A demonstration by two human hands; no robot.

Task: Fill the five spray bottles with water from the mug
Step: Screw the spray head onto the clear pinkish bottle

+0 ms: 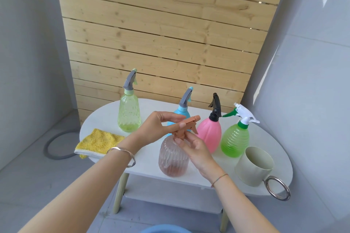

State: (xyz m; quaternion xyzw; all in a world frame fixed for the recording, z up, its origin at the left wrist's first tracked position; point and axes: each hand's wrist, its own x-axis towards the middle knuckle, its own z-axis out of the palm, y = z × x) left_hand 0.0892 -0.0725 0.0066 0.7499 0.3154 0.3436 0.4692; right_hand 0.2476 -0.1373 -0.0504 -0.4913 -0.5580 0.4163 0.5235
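Counter (106,117): white and oval, with all five bottles and the mug on it.
Yellow cloth (98,143): lies folded at the counter's 9 o'clock edge, one corner over the rim.
Pale green bottle (129,115): stands upright at 10 o'clock with its grey trigger on, just behind the cloth.
Left hand (155,128): your fingers (170,115) and thumb pinch the trigger head (189,126) from its 9 o'clock side.
Peach bottle (173,157): ribbed and see-through, it stands upright at the near rim, 6 o'clock, between your hands, with the trigger head on its neck.
Blue bottle (182,113): stands at 12 o'clock of the peach bottle, its body mostly hidden behind your left hand.
Right hand (195,149): your fingertips are drawn narrow and pinch the peach bottle's neck collar from 4 o'clock.
Pink bottle (209,134): upright at 2 o'clock of the peach bottle, with a black trigger.
Green bottle (234,140): just beside the pink one at its 3 o'clock, with a white and green trigger.
Mug (253,166): pale, at the counter's 4 o'clock, apart from both hands; its metal ring handle overhangs the rim.
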